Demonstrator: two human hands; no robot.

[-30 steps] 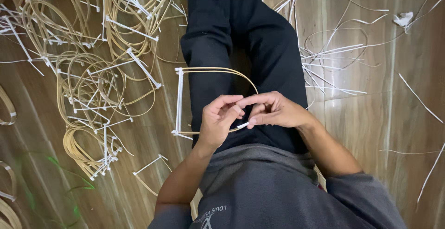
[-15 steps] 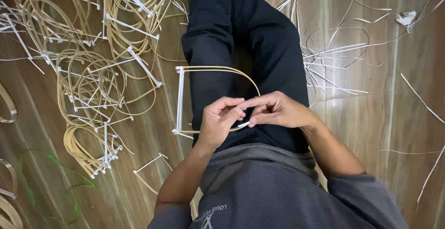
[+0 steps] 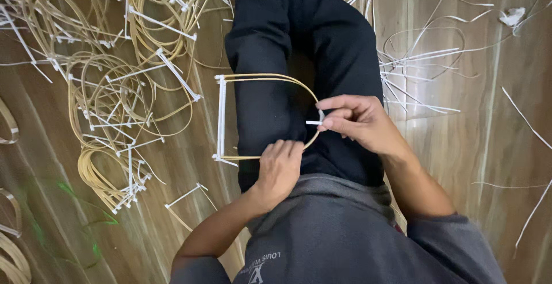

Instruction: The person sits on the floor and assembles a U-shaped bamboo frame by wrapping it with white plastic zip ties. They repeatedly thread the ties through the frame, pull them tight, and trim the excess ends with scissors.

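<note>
While the person sat on the floor [image 3: 471, 163] with black-trousered legs [image 3: 299, 42] stretched toward 12 o'clock, a big heap of bent cane hoops [image 3: 115, 82] with white cross-pieces covered the boards at 10 o'clock. Loose white ties [image 3: 420, 59] and thin strands lay scattered at 2 o'clock. On the lap rested one hoop [image 3: 264, 117], a D-shaped bow of tan cane whose straight white bar stood at its 9 o'clock side, the curve bulging toward 3 o'clock. The left hand [image 3: 280, 169] was closed over the hoop's lower run at 6 o'clock, fingers curled around the cane. The right hand [image 3: 359, 122] sat at the curve's 3 o'clock point, thumb and forefinger pinched on a short white tie [image 3: 315, 122] that touched the cane there. A small single white piece [image 3: 185, 195] lay on the floor at 7 o'clock.
</note>
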